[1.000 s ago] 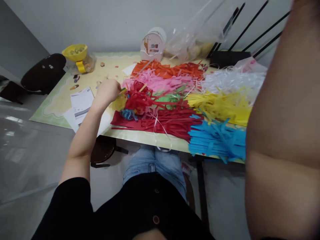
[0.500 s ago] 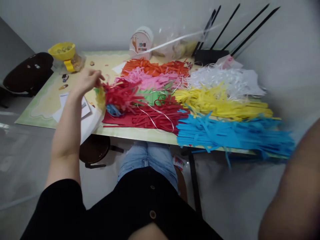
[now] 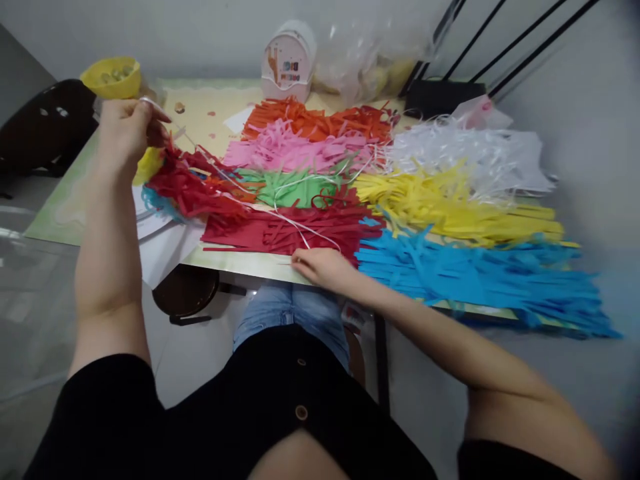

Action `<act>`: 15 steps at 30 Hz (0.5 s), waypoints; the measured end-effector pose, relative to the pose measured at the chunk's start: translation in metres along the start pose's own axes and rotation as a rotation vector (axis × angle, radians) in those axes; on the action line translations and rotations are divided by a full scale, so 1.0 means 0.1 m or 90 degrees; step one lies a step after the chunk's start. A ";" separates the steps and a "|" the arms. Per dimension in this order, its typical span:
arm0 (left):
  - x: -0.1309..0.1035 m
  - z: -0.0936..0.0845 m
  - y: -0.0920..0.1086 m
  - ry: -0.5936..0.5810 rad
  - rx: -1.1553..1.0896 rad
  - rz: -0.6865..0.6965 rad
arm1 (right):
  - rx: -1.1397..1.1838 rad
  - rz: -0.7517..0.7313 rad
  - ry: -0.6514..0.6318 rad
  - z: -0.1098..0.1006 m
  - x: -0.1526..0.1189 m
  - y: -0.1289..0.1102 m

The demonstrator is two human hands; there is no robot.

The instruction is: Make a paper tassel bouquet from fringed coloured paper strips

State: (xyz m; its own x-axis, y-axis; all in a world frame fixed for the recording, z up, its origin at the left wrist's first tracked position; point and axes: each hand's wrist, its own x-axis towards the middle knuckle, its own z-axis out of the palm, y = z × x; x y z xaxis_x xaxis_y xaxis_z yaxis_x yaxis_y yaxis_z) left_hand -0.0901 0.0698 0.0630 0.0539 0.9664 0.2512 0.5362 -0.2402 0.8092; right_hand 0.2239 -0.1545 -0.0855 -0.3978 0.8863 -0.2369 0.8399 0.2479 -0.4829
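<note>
My left hand (image 3: 133,130) is raised over the table's left part, its fingers closed on a white string (image 3: 186,137). Below those fingers hangs a bunch of tissue-paper tassels (image 3: 193,180), mostly red with yellow, orange and blue. More of the string runs right, over the green fringed strips (image 3: 295,187) and the dark red fringed strips (image 3: 280,230). At the table's front edge my right hand (image 3: 325,268) pinches with its fingertips, where one length of string comes down. A very thin line sticks out left of these fingertips; I cannot tell what it is.
Orange (image 3: 305,123), pink (image 3: 290,148), white (image 3: 450,150), yellow (image 3: 465,210) and blue fringed strips (image 3: 465,267) cover the table. Behind stand a tub (image 3: 287,67), a plastic bag (image 3: 360,63) and a black router (image 3: 443,100). A yellow bowl (image 3: 113,80) and papers (image 3: 167,247) are left.
My left hand has moved left and up, drawing the tassel bunch leftward and the string out. My right hand has come in from the right to the table's front edge.
</note>
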 end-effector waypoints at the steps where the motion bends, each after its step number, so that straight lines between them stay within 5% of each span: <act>1: 0.02 0.03 -0.02 0.000 -0.004 -0.004 | -0.018 0.008 -0.020 0.12 0.05 -0.07; 4: 0.00 0.09 -0.02 -0.015 -0.018 -0.003 | -0.068 0.028 -0.033 0.31 0.13 -0.25; 6: -0.04 0.12 0.01 -0.036 -0.022 -0.009 | -0.094 0.038 -0.024 0.23 0.18 -0.30; 8: -0.07 0.13 0.06 -0.058 -0.016 -0.016 | -0.097 0.028 0.049 -0.03 0.31 -0.28; 12: -0.06 0.11 0.16 -0.090 -0.020 0.006 | 0.027 -0.034 0.354 -0.72 1.00 -0.18; 15: -0.06 0.03 0.23 -0.102 -0.040 0.031 | 0.201 0.003 0.298 -1.02 1.65 -0.20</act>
State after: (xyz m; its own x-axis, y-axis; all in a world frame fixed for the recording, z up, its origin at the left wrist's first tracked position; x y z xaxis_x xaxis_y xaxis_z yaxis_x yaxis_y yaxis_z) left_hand -0.0759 0.0584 0.0785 0.2146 0.9544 0.2076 0.4757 -0.2877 0.8312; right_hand 0.1790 0.0270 -0.0296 -0.1280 0.9840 0.1241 0.6609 0.1780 -0.7291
